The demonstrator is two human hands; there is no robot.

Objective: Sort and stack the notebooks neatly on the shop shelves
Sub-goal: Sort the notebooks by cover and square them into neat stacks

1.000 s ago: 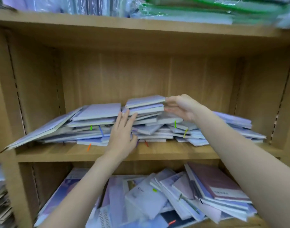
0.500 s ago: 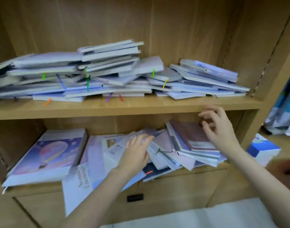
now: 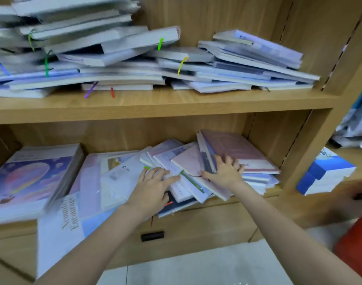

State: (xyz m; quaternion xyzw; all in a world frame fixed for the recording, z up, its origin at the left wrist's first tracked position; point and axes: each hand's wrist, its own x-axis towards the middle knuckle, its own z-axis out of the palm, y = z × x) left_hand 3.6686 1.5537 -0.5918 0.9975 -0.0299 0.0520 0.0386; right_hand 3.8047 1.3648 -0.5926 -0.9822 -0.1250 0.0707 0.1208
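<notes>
Sorting has reached the lower shelf (image 3: 248, 199), where the left hand (image 3: 153, 187) and right hand (image 3: 225, 171) press flat-fingered, gripping nothing, on the fanned notebooks (image 3: 188, 161) at 12 o'clock; next, gather and square them

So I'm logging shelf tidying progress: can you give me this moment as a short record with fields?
upper shelf: loose, uneven notebook piles
lower shelf: fanned notebook heap, unsorted
left hand: flat on the heap, fingers straight
right hand: spread on the pink notebook
far left: purple-cover stack, squared
progress: lower heap not yet stacked
</notes>
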